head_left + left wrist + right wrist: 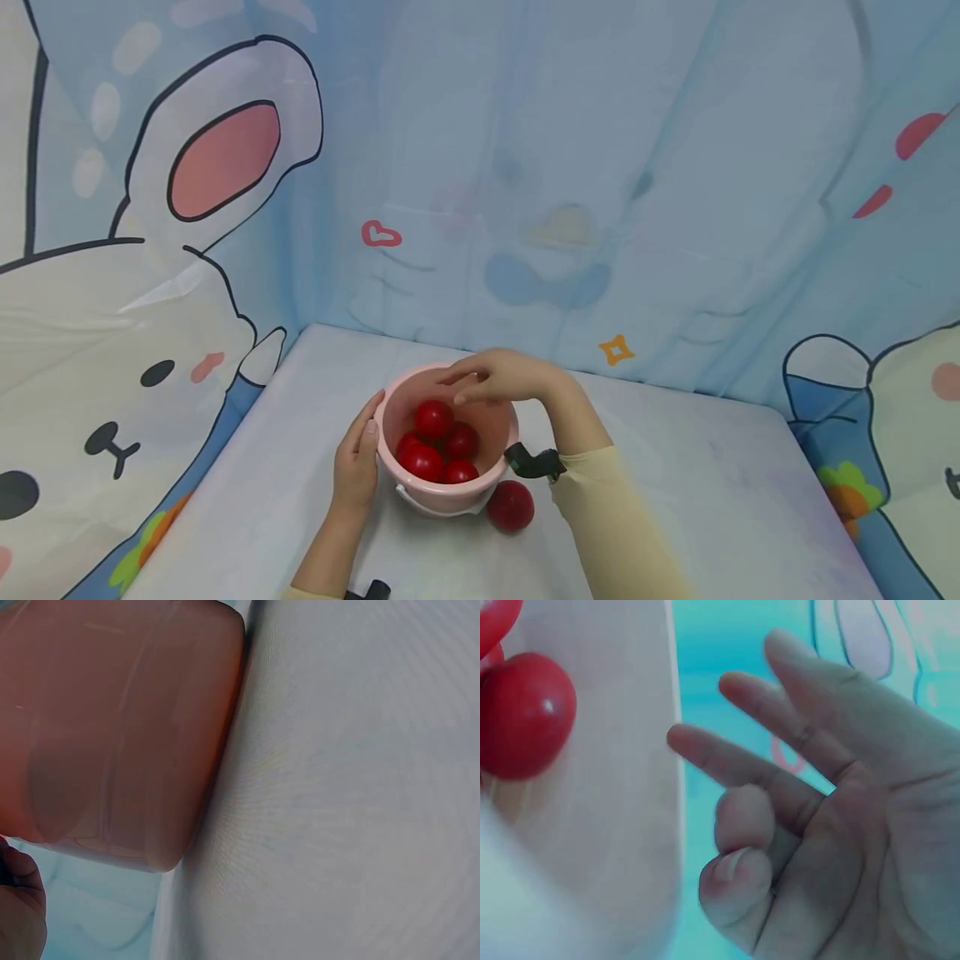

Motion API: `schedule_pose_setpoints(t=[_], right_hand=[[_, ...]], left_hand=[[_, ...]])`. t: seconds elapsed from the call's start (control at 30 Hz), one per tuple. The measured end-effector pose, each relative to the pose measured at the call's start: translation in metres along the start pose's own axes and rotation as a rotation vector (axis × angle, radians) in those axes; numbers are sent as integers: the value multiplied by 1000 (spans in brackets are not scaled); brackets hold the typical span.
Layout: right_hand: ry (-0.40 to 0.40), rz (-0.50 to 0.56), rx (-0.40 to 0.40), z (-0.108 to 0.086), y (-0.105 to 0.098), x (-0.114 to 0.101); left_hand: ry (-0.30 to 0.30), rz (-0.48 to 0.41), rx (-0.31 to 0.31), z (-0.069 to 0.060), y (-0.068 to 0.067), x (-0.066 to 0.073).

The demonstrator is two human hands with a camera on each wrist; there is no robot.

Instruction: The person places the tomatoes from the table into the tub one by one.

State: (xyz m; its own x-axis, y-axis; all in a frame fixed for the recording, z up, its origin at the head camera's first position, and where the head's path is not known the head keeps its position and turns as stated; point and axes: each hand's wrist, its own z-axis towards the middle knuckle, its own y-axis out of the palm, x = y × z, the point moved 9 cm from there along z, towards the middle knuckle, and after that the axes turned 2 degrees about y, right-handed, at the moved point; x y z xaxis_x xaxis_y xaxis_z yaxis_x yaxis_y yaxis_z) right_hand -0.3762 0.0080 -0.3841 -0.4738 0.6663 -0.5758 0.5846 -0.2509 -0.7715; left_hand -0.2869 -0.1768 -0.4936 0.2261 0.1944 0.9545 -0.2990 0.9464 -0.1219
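A pink bucket [442, 497] with a white handle stands on the table. Several glossy, round red fruits [433, 419] lie inside it; their exact kind is unclear. Against the bucket's left side and rim rests my left hand [356, 471], its fingers extended along the outside. My right hand [510, 375] hovers over the far right rim, holding nothing. In the right wrist view, its fingers [742, 765] are partly spread and bent beside the bucket wall, apart from the nearest red fruit [529, 716]. One darker red fruit [511, 507] sits on the table, just outside the bucket's near right side.
A white cloth covers the table [712, 500]. Behind it hangs a light blue curtain [465, 125] printed with cartoon animals, meeting the table's back edge. The right forearm's pale yellow sleeve [618, 525] extends beside the loose fruit.
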Motion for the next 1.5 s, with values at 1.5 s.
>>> schedule_pose_setpoints(t=[1.5], right_hand=[[223,489,271,-95,152,143]], left_hand=[[-29,-8,-6,-1,0,-7]])
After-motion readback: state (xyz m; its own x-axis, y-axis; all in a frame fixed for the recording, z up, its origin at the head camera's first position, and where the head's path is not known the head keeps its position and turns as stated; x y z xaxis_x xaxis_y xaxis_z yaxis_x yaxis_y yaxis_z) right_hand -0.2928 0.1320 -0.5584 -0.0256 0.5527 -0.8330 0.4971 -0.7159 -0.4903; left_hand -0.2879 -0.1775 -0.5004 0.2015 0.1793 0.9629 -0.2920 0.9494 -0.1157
